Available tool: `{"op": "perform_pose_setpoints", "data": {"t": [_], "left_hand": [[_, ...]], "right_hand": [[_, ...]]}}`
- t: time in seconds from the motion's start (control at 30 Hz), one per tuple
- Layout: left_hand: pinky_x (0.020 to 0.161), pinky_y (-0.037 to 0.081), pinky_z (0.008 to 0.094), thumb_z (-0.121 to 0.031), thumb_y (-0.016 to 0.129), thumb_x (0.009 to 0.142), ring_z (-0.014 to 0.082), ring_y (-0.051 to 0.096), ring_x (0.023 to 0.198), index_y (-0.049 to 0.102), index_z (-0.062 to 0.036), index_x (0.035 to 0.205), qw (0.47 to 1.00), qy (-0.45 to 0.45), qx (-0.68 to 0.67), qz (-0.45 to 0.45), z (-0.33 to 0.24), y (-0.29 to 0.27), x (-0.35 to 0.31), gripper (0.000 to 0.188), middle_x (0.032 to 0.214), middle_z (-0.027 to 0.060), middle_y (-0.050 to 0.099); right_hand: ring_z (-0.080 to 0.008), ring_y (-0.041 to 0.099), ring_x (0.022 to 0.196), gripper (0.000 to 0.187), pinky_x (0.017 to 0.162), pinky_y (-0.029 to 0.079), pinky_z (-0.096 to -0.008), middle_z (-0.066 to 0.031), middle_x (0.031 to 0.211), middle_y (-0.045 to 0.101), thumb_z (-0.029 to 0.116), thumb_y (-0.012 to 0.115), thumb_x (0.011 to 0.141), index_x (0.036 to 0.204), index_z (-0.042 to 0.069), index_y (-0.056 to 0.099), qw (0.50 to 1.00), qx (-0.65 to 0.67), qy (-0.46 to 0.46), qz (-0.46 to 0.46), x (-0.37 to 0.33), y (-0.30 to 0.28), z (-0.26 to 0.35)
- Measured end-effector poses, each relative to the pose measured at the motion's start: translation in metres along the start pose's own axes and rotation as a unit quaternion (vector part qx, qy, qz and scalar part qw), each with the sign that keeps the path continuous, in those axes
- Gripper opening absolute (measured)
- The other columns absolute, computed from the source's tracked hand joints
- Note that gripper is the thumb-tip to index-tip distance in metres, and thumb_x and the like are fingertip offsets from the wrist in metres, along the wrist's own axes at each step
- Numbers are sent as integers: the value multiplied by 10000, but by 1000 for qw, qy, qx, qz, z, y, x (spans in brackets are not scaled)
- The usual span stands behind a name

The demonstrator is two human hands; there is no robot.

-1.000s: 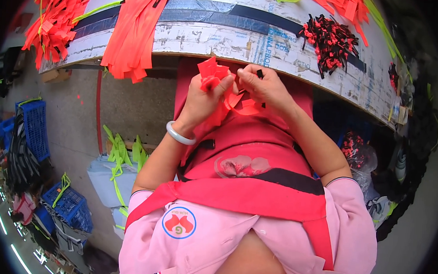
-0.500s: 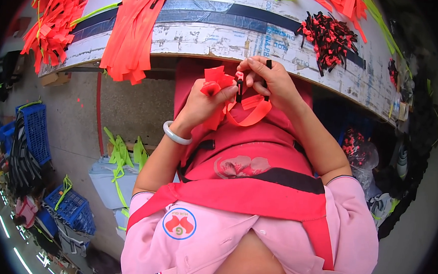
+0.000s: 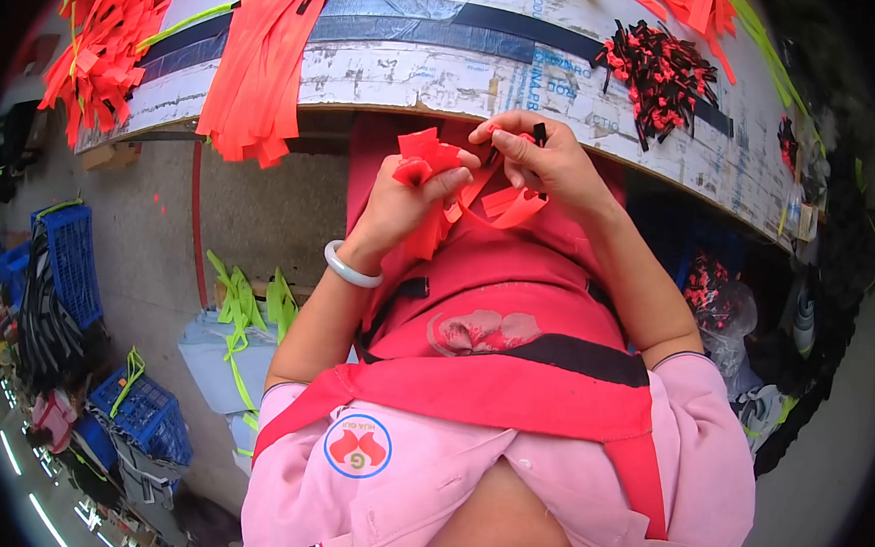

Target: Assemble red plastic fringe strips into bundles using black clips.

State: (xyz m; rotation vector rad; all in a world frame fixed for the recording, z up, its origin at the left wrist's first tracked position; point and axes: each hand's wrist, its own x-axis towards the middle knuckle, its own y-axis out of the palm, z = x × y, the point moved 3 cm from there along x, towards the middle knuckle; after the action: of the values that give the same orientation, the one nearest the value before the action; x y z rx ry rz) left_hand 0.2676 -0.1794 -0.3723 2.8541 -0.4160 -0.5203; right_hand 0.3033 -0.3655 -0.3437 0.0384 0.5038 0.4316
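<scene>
Orange-red strips (image 3: 420,150) — one bunch, too overlapped to count — fill the curled left hand (image 3: 412,194) beside the table's (image 3: 389,80) near edge; the right hand (image 3: 546,165), pinched narrow, grips one black piece (image 3: 539,134). Farther lie two strip bundles (image 3: 257,82) left, one right, and one large black-and-red pile (image 3: 659,87) right.

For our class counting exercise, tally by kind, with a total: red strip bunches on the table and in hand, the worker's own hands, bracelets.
Red strip bunches on the table: 3
Red strip bunch in left hand: 1
Worker's hands, left and right hand: 2
White bracelet: 1
Total: 7
</scene>
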Motion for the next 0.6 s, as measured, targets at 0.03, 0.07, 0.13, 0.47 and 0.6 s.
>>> {"op": "perform_pose_setpoints", "data": {"t": [0.03,0.07,0.13,0.47,0.6], "left_hand": [[692,476,239,-77,656,892,78,585,767,669,-8,1097,999,30,13,-14,1,-1,0,217,873,11,669],[692,476,239,-77,656,892,78,585,767,669,-8,1097,999,29,12,-15,2,-3,1,217,873,11,669],[693,482,234,-69,672,875,74,595,768,668,-9,1101,1000,21,-17,-16,2,-5,2,234,884,24,678],[615,454,214,-101,674,879,60,549,665,649,-29,1019,995,-52,-86,5,4,-2,0,160,846,5,648],[611,456,217,-92,667,885,71,561,671,659,-16,1026,998,-18,-52,-26,2,-2,-2,160,822,9,650]], "right_hand": [[-13,461,520,245,444,339,-159,10,757,619,219,614,936,1091,31,633,999,24,-31,4,-2,2,5],[-12,469,527,243,447,344,-159,-5,810,644,199,601,943,1116,31,619,997,49,-63,8,-3,3,8],[-15,475,527,265,451,349,-154,-35,891,664,179,586,951,1164,20,578,997,31,-66,26,-4,4,7],[-38,498,545,221,487,409,-175,-66,842,674,156,538,972,1095,-27,554,997,40,-55,45,-13,19,8],[-30,493,536,227,478,379,-153,-61,846,667,170,562,960,1089,-16,579,997,18,-56,44,-13,20,5]]}}
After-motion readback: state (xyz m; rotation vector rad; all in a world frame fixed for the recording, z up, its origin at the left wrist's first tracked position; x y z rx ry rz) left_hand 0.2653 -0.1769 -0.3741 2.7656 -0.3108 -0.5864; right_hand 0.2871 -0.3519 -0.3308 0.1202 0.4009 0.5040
